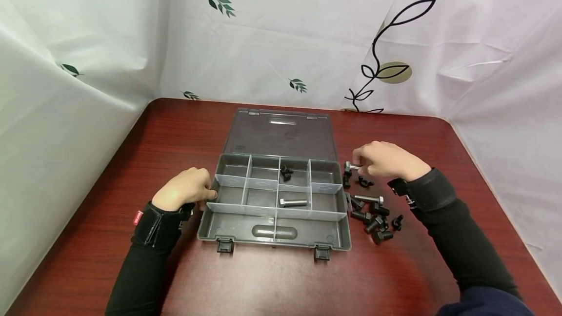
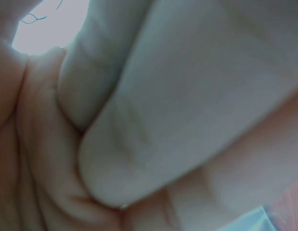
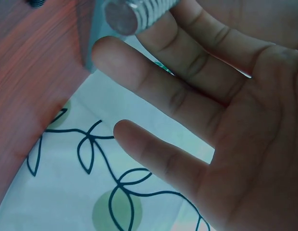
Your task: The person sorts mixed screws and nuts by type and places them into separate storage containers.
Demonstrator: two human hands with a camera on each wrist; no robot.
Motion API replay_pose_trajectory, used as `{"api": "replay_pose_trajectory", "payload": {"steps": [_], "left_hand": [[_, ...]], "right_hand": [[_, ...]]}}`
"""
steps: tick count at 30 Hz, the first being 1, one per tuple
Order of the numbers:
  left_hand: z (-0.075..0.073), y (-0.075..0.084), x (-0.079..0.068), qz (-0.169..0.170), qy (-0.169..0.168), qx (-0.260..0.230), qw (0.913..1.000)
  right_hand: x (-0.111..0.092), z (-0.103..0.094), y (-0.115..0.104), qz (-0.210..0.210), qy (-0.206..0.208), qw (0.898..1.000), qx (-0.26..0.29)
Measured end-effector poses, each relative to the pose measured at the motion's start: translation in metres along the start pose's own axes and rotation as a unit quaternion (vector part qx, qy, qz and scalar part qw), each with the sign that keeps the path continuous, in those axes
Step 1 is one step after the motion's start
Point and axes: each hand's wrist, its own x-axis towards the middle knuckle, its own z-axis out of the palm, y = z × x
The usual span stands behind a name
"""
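Observation:
A grey plastic compartment box (image 1: 246,216) lies with its lid folded back. My left hand (image 1: 186,189) grips its left wall, with the thumb at the rim and the other fingers curled, as the left wrist view shows. My right hand (image 1: 382,160) pinches a silver hex bolt (image 1: 351,166) just beyond the box's right side. In the right wrist view the threaded end of that bolt (image 3: 122,18) points toward the camera, and the lower fingers are spread. Another silver bolt (image 1: 294,203) lies in a middle-row compartment, and black wing nuts (image 1: 286,173) sit in a back-row one.
Right of the box lies a loose pile of black bolts (image 1: 372,223), with a silver bolt (image 1: 368,199) on its far side. Black wing-shaped pieces (image 1: 397,222) lie around it. The clear lid (image 1: 281,133) rests on the table (image 1: 189,126) behind. Two black latches (image 1: 322,253) stick out in front.

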Motion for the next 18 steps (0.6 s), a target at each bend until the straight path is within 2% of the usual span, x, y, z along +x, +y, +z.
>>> {"api": "replay_pose_trajectory", "payload": {"steps": [18], "left_hand": [[-0.001,0.0,0.001,0.002,-0.002,0.004,1.0]], "right_hand": [[0.027,0.0,-0.024,-0.032,0.003,0.999,-0.022]]}}
